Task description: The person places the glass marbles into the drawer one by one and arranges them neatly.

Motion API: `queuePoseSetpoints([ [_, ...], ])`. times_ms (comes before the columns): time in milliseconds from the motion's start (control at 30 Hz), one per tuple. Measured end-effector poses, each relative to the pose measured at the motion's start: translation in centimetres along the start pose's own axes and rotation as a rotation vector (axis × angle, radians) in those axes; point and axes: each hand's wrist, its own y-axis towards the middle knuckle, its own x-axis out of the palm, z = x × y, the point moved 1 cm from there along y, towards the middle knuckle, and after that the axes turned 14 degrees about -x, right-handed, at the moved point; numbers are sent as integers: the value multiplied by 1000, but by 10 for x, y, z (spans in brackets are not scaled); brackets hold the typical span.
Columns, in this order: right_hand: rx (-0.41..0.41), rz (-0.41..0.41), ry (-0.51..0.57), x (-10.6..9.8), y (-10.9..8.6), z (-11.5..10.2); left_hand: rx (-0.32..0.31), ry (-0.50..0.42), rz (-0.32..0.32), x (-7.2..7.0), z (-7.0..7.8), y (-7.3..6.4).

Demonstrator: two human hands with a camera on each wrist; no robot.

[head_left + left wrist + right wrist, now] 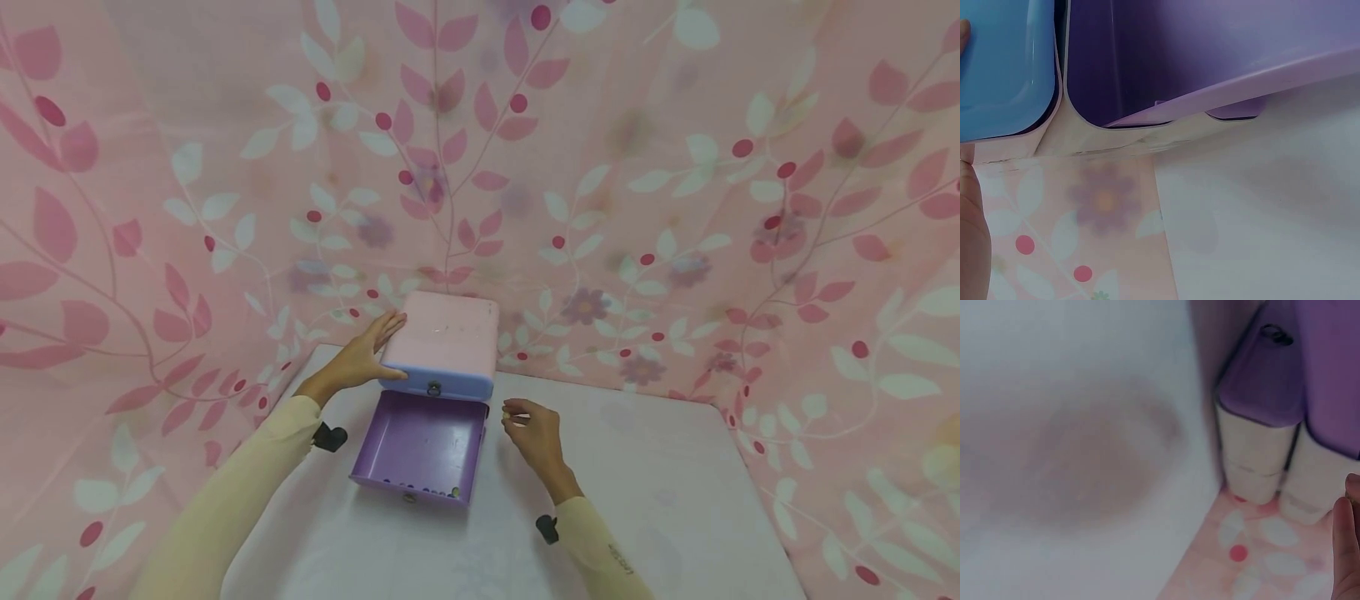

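A small drawer cabinet (450, 333) with a pink top stands at the back of the table. Its blue upper drawer (457, 383) is closed, while the purple drawer (427, 433) beneath is pulled out, with several small round beads (431, 490) along its front wall. My left hand (363, 354) rests on the cabinet's left side, fingers fairly straight, thumb against the blue front. Just right of the purple drawer, my right hand (534, 433) pinches a small yellowish bead (506, 415) between thumb and fingertips; it is too small to make out clearly.
A white table (637, 475) carries the cabinet. Pink floral cloth (600, 208) hangs close behind and at both sides. The drawers have small metal pulls, one on the blue front (433, 388). The purple drawer juts out toward me between the forearms.
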Motion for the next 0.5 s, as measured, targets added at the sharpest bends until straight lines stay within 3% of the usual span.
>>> queuePoseSetpoints([
  [300, -146, -33, 98, 22, 5, -29, 24, 0, 10, 0, -1, 1],
  [500, -183, -121, 111, 44, 2, -45, 30, -6, 16, 1, 0, -1],
])
